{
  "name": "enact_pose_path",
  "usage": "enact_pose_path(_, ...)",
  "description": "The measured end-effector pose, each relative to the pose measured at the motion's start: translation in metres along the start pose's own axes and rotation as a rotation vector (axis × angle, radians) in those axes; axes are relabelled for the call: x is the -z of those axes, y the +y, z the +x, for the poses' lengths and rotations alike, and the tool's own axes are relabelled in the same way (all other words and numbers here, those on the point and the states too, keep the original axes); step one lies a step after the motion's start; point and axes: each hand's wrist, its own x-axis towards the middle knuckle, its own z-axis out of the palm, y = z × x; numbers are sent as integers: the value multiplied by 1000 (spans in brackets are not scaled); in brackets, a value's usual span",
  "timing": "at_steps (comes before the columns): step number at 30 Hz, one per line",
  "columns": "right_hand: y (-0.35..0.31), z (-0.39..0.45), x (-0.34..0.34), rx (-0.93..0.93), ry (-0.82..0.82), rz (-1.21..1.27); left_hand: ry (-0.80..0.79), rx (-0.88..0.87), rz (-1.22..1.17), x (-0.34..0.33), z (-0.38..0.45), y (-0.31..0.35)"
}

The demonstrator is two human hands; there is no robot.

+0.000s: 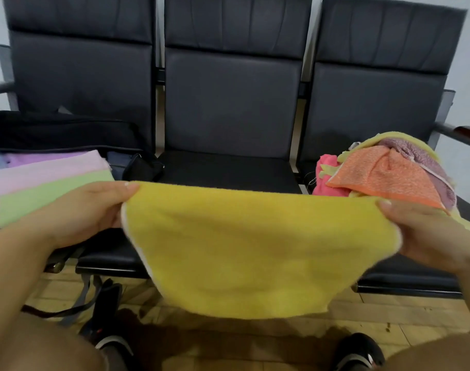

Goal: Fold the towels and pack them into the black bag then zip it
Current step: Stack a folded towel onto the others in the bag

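I hold a yellow towel (241, 250) stretched out in the air before the middle seat. My left hand (94, 210) pinches its upper left corner and my right hand (421, 231) pinches its upper right corner. The towel hangs down between them. The black bag (54, 132) lies open on the left seat, with folded pink (49, 170) and green (49, 196) towels stacked in it. A heap of unfolded towels (389, 175), orange, mauve, pink and pale yellow, sits on the right seat.
Three dark padded seats (228, 103) stand in a row against the wall, with armrests (464, 135) at the outer ends. The bag's strap (81, 298) hangs to the tiled floor. My knees and black shoes (359, 352) show at the bottom.
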Motion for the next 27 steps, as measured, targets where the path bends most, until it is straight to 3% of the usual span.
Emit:
enact_pose_path(3,-10,-4,-5,33,64,179,60,13,-219,4,-1,9)
enact_pose_path(6,-11,5,-12,23,75,134,134,-4,-237,3,8,13)
enact_pose_path(8,-5,17,-14,42,134,-20,232,-25,-79,-1,17,9)
enact_pose_path(12,11,42,-8,139,395,-605,426,-26,484,-11,33,0)
enact_pose_path(14,17,56,-8,200,489,-651,466,23,541,-13,45,-6)
enact_pose_path(18,31,91,-9,190,559,-520,518,55,337,-23,74,-14)
enact_pose_path(22,39,123,-14,262,644,-537,627,-64,185,-35,103,-19)
enact_pose_path(24,44,139,-19,280,601,-615,638,-93,338,-42,118,-24)
enact_pose_path(27,53,157,-32,204,303,-625,372,75,546,-64,135,-29)
